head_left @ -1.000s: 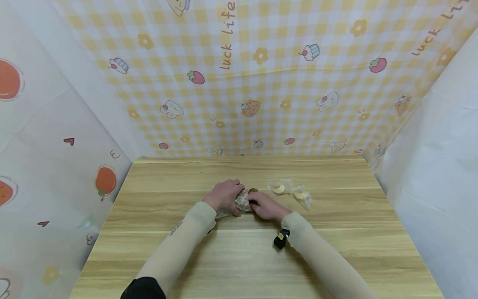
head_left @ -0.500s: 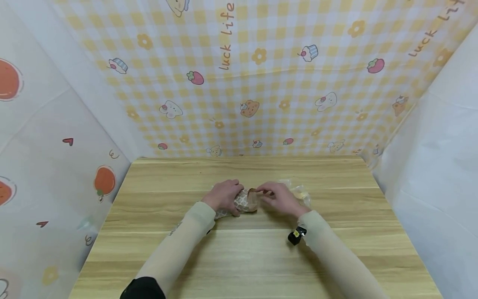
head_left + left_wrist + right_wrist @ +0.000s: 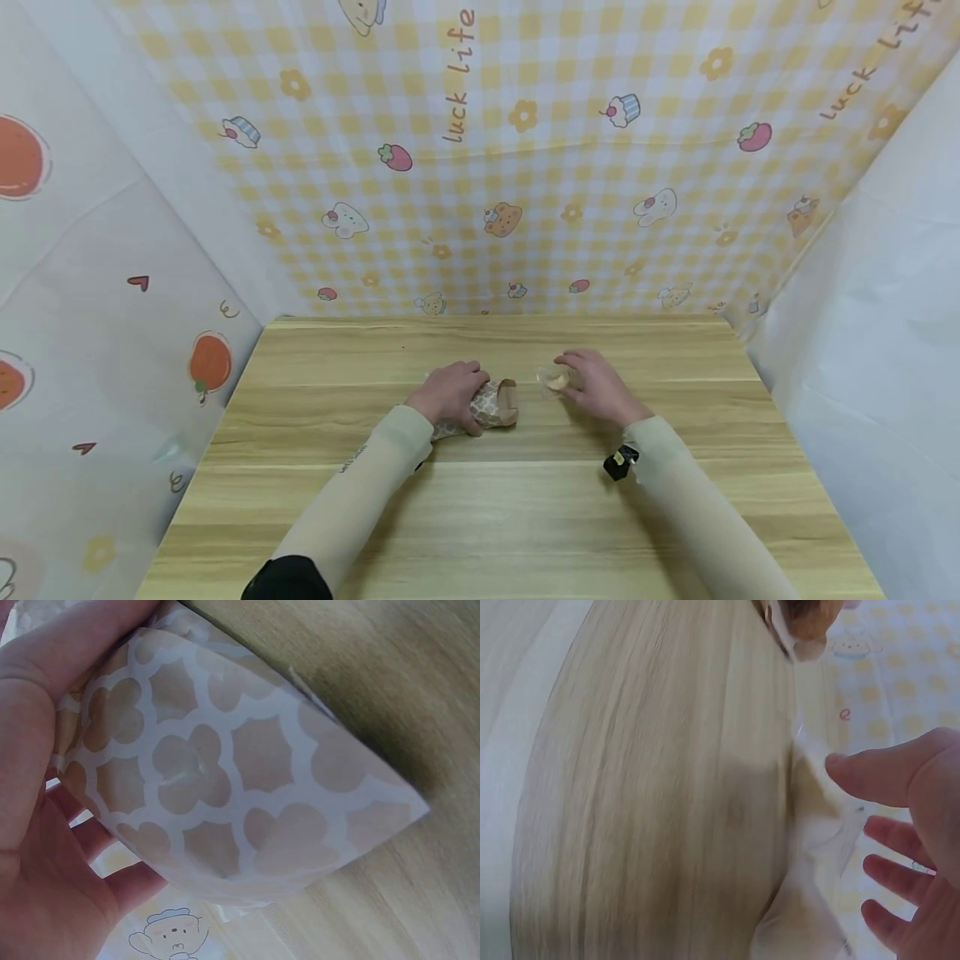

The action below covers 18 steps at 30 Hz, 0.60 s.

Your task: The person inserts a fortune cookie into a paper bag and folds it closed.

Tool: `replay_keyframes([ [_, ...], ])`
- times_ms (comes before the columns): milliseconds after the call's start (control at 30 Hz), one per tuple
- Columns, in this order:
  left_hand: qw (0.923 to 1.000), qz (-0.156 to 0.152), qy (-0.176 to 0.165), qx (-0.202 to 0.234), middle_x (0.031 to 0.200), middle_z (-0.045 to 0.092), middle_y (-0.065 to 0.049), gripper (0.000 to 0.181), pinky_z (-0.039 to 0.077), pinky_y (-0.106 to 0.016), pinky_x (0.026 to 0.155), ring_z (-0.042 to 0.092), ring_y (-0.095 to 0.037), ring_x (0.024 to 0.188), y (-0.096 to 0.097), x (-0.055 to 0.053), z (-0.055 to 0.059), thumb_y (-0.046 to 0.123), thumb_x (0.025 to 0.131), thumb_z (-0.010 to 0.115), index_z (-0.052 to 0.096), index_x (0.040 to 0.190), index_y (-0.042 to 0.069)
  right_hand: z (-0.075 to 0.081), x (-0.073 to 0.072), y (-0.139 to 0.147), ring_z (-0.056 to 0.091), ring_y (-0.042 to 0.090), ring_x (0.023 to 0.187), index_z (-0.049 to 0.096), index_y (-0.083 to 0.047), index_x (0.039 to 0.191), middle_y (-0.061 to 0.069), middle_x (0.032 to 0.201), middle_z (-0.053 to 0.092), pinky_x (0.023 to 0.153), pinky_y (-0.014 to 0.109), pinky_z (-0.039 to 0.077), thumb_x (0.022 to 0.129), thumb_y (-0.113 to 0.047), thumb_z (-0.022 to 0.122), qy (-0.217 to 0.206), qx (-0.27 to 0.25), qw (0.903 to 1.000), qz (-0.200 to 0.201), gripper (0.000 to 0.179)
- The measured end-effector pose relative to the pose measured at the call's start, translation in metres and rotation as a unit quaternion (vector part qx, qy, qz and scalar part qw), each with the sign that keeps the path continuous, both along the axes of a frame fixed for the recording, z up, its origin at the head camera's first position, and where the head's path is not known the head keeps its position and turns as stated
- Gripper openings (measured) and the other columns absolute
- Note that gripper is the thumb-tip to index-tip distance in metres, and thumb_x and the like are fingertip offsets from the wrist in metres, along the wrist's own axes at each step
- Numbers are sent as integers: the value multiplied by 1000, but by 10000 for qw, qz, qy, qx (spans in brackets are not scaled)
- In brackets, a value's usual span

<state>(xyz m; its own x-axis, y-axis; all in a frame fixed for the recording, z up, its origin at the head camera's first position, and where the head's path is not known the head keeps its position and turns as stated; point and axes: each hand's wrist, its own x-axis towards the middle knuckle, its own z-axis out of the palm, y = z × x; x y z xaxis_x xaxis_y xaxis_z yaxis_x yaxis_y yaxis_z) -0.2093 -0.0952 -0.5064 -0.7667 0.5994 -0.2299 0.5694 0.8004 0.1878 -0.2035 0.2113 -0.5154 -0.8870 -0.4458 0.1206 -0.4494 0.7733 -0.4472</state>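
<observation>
My left hand (image 3: 450, 393) grips a brown paper bag (image 3: 487, 406) with a white lattice print, lying on its side on the table. The thumb is on one side of the bag (image 3: 217, 765) and the fingers lie round the other in the left wrist view. The bag's mouth faces right, and something brown shows inside it (image 3: 810, 619) in the right wrist view. My right hand (image 3: 600, 390) hovers with parted fingers over two clear packets. One packet (image 3: 555, 382) with a pale yellow piece shows beside its fingertips; the second packet (image 3: 802, 922) is hidden under the hand in the head view.
The wood-grain table (image 3: 480, 517) stretches toward me and to both sides. A yellow checked backdrop (image 3: 480, 167) rises at its far edge, with white sheets (image 3: 862, 333) at either side. A small black wrist camera (image 3: 620, 462) hangs below my right sleeve.
My right hand has let go of the bag's mouth, which now stands wider, and has moved right to the packets. The left hand keeps its grip on the bag.
</observation>
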Motion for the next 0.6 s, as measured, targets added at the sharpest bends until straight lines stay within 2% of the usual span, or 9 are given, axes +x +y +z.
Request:
replay_keyframes([
  [267,10000,-5,11,6,126,61,0,85,54,-41,100,60,-21,116,-1,0,-1,50,68,98,63,138,15,-6,0,7,51,49,135,61,-2,141,24,144,60,110,70,40,88,-9,84,-467,222,9984,-247,58],
  [600,10000,-57,-2,41,126,60,-1,85,54,-43,99,59,-22,117,-1,1,0,50,69,97,63,138,14,-11,-2,7,57,48,130,66,-2,130,22,138,65,107,69,44,89,-9,82,-332,433,9983,-220,45],
])
